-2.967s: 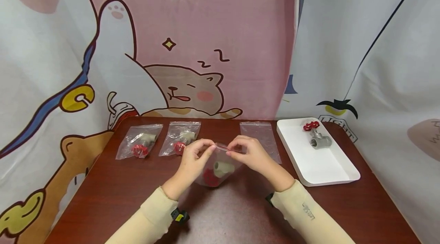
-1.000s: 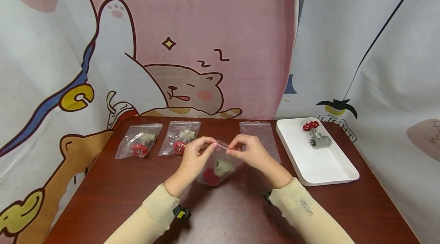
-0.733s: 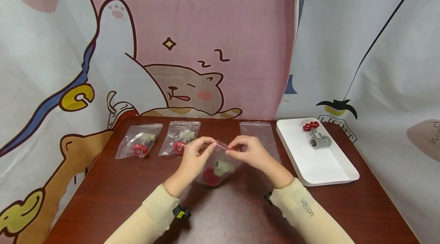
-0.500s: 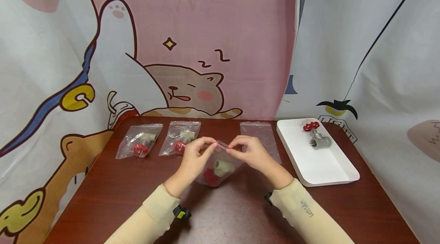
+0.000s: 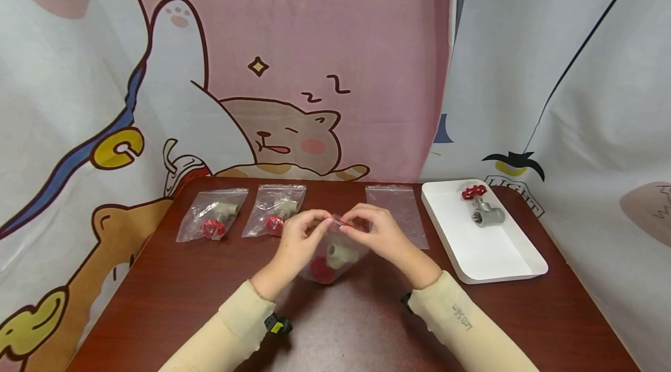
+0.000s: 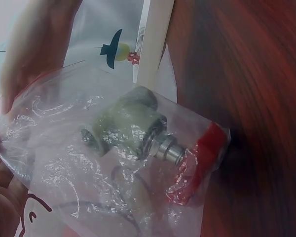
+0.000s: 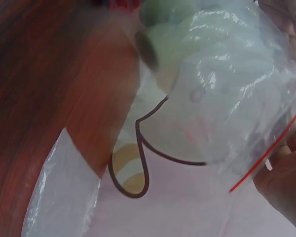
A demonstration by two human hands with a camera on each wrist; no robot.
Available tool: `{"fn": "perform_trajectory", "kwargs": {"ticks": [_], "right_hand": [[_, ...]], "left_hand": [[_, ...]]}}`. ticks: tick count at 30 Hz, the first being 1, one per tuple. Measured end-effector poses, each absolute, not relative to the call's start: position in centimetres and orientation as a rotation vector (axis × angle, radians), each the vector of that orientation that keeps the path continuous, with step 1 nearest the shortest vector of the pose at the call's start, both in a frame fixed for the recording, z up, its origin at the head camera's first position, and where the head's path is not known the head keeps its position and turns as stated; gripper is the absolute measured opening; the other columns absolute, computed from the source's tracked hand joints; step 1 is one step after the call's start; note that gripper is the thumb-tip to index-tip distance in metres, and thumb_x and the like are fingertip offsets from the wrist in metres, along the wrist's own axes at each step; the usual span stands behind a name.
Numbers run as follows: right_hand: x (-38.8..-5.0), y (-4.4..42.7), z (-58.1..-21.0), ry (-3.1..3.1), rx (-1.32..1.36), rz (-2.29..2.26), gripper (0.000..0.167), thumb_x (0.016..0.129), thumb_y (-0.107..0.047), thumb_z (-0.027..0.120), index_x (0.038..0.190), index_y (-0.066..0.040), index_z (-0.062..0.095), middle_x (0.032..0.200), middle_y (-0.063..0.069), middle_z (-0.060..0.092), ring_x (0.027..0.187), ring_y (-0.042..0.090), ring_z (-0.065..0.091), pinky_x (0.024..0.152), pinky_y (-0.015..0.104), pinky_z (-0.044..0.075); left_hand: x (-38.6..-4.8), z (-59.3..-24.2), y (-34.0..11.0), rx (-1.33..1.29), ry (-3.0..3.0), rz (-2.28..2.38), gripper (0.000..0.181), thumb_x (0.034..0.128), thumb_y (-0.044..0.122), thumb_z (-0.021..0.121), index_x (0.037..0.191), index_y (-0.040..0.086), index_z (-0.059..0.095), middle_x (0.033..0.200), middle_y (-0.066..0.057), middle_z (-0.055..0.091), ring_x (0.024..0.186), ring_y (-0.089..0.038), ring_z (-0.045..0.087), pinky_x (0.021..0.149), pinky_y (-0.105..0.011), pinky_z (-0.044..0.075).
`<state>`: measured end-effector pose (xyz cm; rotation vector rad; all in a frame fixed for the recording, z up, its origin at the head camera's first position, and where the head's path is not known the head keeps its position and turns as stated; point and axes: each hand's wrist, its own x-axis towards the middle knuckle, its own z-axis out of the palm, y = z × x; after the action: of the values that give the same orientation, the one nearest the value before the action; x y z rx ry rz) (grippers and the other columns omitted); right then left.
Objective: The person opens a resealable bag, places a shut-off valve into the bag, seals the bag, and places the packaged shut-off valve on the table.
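Note:
Both hands pinch the top edge of a clear zip bag above the middle of the table. My left hand grips the left part of the edge with thumb and forefinger. Close to it, my right hand pinches the same edge, which carries a red zip line. Inside the bag hangs a valve with a tan-grey body and a red handwheel, wheel downward. The bag's bottom is at or just above the tabletop; I cannot tell which.
Two bagged valves lie at the back left. A flat, unfilled zip bag lies behind my right hand. At the right, a white tray holds a loose valve. A printed cloth hangs behind the table.
My right hand's fingertips have slid left along the bag's top edge, closer to my left hand. The left hand and the valve in the bag have hardly moved.

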<state>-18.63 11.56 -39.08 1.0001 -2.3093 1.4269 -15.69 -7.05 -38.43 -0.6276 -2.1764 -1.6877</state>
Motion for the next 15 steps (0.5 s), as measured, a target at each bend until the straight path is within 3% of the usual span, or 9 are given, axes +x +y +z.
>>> {"fn": "perform_trajectory", "kwargs": {"ticks": [7,11,15], "right_hand": [[-17.2,10.7,-36.8,-2.307,0.974,1.445,0.006,0.077,0.007,0.071,0.080,0.004,0.067,0.073,0.012,0.062,0.062,0.012,0.049,0.053,0.019,0.041],[-17.2,10.6,-36.6,-2.297,0.974,1.424,0.007,0.077,0.009,0.070,0.080,0.004,0.067,0.072,0.012,0.061,0.061,0.023,0.050,0.052,0.025,0.042],[-17.1,10.6,-36.8,-2.267,0.979,1.391,0.007,0.076,0.009,0.071,0.078,0.003,0.067,0.071,0.012,0.061,0.061,0.029,0.052,0.052,0.031,0.043]], "left_hand": [[-15.5,-38.3,-6.9,-0.601,-2.204,-1.555,0.005,0.0863,0.002,0.065,0.088,-0.003,0.067,0.081,-0.014,0.069,0.067,-0.023,0.064,0.059,-0.022,0.050],[-15.5,-38.2,-6.9,-0.591,-2.210,-1.491,0.003,0.0853,0.002,0.067,0.087,0.000,0.068,0.080,-0.011,0.069,0.064,-0.012,0.055,0.056,-0.020,0.045],[-15.4,-38.1,-6.8,-0.607,-2.202,-1.462,0.003,0.0841,0.000,0.068,0.086,0.001,0.069,0.081,-0.011,0.069,0.066,-0.014,0.055,0.057,-0.022,0.045]]}}
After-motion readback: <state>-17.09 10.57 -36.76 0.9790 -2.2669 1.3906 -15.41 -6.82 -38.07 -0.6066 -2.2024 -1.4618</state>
